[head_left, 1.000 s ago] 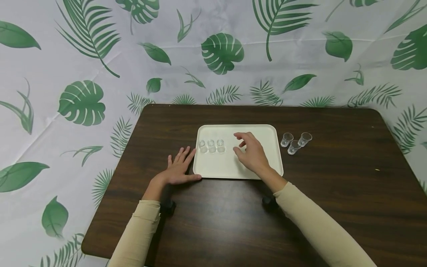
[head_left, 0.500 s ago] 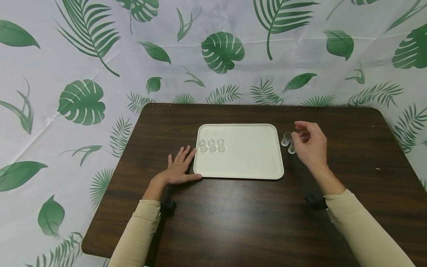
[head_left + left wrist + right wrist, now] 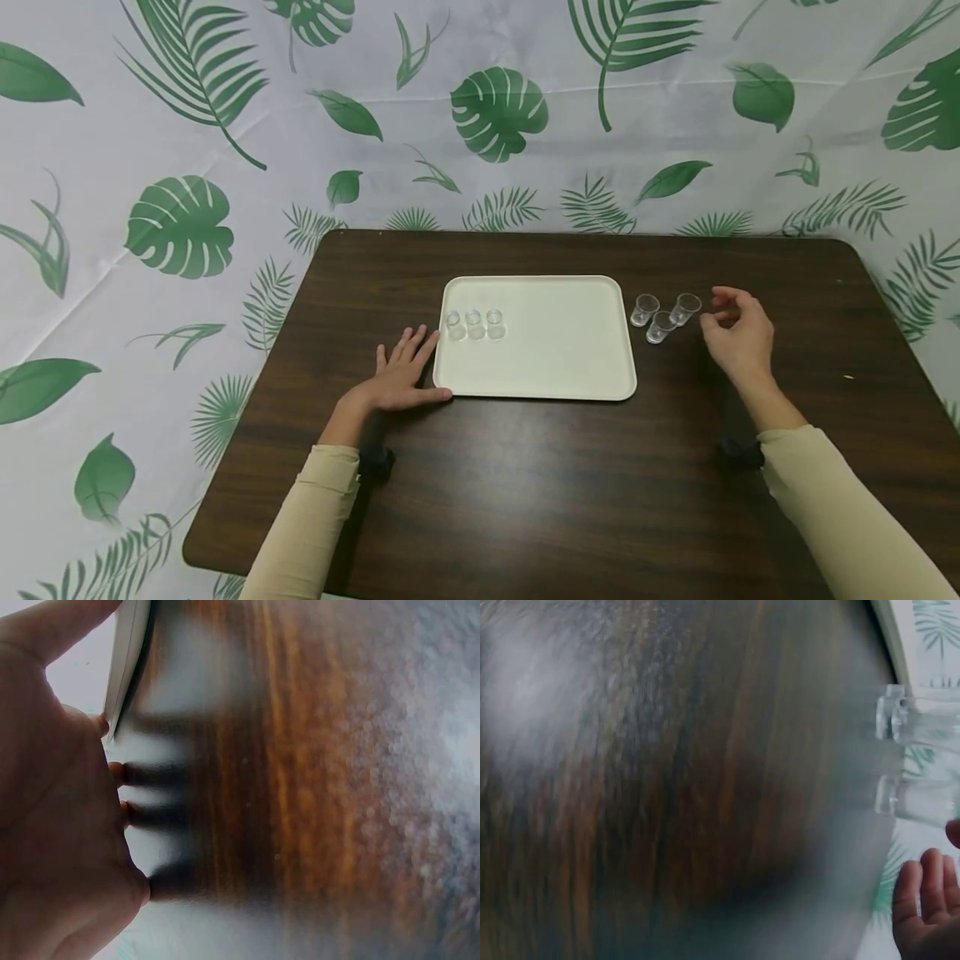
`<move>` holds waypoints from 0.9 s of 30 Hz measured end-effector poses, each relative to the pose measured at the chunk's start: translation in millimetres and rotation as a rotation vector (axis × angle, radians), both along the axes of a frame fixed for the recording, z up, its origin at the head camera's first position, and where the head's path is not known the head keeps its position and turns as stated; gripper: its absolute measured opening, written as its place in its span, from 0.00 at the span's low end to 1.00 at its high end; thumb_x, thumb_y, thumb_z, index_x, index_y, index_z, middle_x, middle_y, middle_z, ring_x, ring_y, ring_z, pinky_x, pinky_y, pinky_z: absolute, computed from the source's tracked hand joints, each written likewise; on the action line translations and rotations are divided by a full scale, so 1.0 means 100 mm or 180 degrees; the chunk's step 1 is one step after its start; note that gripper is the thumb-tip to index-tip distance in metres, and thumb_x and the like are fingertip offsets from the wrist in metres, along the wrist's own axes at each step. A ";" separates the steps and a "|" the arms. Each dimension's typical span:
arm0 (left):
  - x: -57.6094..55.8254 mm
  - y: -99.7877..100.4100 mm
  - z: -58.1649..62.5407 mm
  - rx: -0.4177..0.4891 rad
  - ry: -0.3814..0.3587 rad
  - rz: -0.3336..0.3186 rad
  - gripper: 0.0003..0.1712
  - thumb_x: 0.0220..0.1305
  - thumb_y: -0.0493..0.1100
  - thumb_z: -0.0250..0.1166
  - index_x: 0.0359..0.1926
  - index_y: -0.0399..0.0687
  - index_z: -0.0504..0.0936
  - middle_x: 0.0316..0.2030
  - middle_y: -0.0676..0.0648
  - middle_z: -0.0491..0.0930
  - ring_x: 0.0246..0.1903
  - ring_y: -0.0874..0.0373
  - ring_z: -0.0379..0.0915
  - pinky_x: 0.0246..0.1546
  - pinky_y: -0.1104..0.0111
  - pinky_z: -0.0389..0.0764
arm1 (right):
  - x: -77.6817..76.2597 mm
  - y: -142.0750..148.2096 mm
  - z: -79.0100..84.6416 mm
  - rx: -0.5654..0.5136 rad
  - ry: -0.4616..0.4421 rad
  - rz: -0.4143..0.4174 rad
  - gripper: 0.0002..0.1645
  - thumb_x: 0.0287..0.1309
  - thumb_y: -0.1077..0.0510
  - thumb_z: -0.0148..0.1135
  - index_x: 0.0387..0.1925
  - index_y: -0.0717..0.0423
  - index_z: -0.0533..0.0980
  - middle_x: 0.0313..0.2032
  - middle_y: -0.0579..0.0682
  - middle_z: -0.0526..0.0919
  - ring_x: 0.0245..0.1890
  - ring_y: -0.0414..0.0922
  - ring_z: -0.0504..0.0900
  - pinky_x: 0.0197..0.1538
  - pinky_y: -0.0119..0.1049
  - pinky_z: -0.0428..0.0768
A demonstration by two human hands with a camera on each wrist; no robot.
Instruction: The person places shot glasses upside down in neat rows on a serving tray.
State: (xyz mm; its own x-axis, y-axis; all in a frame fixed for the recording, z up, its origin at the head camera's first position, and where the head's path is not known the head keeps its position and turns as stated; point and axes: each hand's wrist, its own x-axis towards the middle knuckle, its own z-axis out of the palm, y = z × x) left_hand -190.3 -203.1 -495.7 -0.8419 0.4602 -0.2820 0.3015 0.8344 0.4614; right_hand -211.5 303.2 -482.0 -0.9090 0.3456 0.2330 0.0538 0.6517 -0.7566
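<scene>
My left hand (image 3: 400,379) lies with fingers spread at the near left corner of a cream tray (image 3: 555,367); the thumb touches its front edge. In the left wrist view the palm and thumb (image 3: 64,630) show beside the tray rim. Three small clear shot glasses (image 3: 474,325) stand in a row on the tray's left part. Three more shot glasses (image 3: 661,327) stand upright in a cluster on the table, right of the tray. My right hand (image 3: 742,337) hovers just right of that cluster, fingers loosely bent and holding nothing. In the right wrist view its fingertips (image 3: 932,881) are near a glass (image 3: 915,799).
The dark wood table (image 3: 525,492) reaches out on all sides of the tray. Behind it hangs a white cloth (image 3: 420,133) with green leaf prints. A tiny yellow speck (image 3: 848,377) lies on the table's right side.
My right hand has moved from above the tray to the right, past the glasses, to their right side. The left hand has stayed put. The glasses stand where they were.
</scene>
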 end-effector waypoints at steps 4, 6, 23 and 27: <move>0.00 0.00 -0.03 -0.0043 -0.0001 -0.0003 0.61 0.60 0.72 0.59 0.79 0.55 0.34 0.77 0.42 0.30 0.75 0.43 0.19 0.62 0.33 0.26 | -0.04 0.04 -0.08 -0.0025 -0.0465 0.0152 0.28 0.61 0.60 0.62 0.62 0.62 0.72 0.53 0.60 0.79 0.30 0.21 0.69 0.38 0.26 0.68; -0.01 0.01 -0.03 -0.0037 -0.0002 -0.0006 0.61 0.60 0.72 0.59 0.79 0.55 0.33 0.77 0.42 0.30 0.74 0.43 0.19 0.62 0.33 0.26 | -0.05 0.05 -0.12 0.0011 -0.0624 0.0262 0.31 0.61 0.58 0.63 0.65 0.62 0.69 0.55 0.62 0.78 0.33 0.28 0.75 0.39 0.30 0.71; 0.00 -0.01 -0.03 0.0011 0.0031 0.0004 0.61 0.61 0.71 0.60 0.79 0.53 0.35 0.77 0.40 0.31 0.74 0.41 0.21 0.62 0.32 0.27 | -0.10 0.01 -0.21 0.0579 -0.0595 0.0656 0.25 0.64 0.53 0.63 0.57 0.65 0.75 0.40 0.66 0.81 0.44 0.63 0.76 0.51 0.57 0.67; 0.00 0.00 -0.03 -0.0006 0.0050 0.0005 0.61 0.60 0.71 0.60 0.79 0.52 0.36 0.77 0.41 0.32 0.75 0.41 0.21 0.62 0.32 0.27 | -0.09 0.00 -0.22 0.0587 -0.0505 0.0651 0.23 0.64 0.54 0.63 0.55 0.65 0.76 0.39 0.65 0.80 0.43 0.63 0.76 0.50 0.57 0.68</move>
